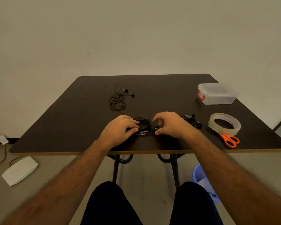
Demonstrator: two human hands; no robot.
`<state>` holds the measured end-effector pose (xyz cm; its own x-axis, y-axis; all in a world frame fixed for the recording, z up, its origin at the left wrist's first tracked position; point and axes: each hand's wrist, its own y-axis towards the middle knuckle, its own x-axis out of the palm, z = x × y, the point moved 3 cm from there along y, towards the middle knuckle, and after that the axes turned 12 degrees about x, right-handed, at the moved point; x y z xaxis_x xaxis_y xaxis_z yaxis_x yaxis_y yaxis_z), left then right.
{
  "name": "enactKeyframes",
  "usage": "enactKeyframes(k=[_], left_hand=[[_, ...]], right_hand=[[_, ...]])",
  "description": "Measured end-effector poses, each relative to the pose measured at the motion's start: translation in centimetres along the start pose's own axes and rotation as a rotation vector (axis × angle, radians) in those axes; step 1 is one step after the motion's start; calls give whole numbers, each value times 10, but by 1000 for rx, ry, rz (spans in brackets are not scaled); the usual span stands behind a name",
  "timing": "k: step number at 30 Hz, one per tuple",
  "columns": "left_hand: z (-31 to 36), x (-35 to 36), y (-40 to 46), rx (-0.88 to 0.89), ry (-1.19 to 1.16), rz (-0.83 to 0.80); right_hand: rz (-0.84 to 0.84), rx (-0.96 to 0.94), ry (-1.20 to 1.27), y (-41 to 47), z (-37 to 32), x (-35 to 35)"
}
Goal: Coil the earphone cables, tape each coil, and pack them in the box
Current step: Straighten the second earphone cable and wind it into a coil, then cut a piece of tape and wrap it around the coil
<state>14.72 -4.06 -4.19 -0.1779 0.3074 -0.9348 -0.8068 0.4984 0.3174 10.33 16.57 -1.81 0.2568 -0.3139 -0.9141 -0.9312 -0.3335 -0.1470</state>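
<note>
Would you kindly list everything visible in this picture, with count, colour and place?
Dark brown table: one, centre.
Black earphone cables: three; loose at far left, under the hands, right of the hands.
Clear lidded plastic box with red latch: one, far right.
Clear tape roll: one, near right.
Orange-handled scissors: one, beside tape.
White device: one, floor left.
Blue bin: one, floor right.
Left hand: grips middle cable.
Right hand: pinches its earbud.
</note>
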Motion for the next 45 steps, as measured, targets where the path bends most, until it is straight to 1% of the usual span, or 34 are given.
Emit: enactKeyframes(k=[4, 12, 15, 20, 23, 29, 33, 36, 41, 45], left_hand=[[1, 0, 0, 7, -22, 18], [3, 2, 1, 15, -8, -5], [4, 1, 1, 7, 3, 8], [5, -3, 1, -17, -31, 84], [7, -8, 0, -51, -72, 172], [6, -27, 3, -255, -304, 480], [14, -35, 13, -267, -345, 561], [32, -34, 26, -224, -324, 566], [76, -23, 59, -150, -314, 505], [119, -6, 89, -99, -341, 393]], right_hand=[[8, -7, 46, 2, -4, 5], [149, -54, 33, -2, -6, 8], [139, -53, 61, -2, -3, 9], [129, -63, 140, -5, 0, 5], [158, -89, 168, -7, 1, 1], [294, -135, 237, -14, 5, -16], [386, -101, 230, -18, 16, -30], [421, -34, 229, -25, 34, -41], [489, 125, 219, -50, 79, -61], [532, 263, 147, -74, 121, -79]])
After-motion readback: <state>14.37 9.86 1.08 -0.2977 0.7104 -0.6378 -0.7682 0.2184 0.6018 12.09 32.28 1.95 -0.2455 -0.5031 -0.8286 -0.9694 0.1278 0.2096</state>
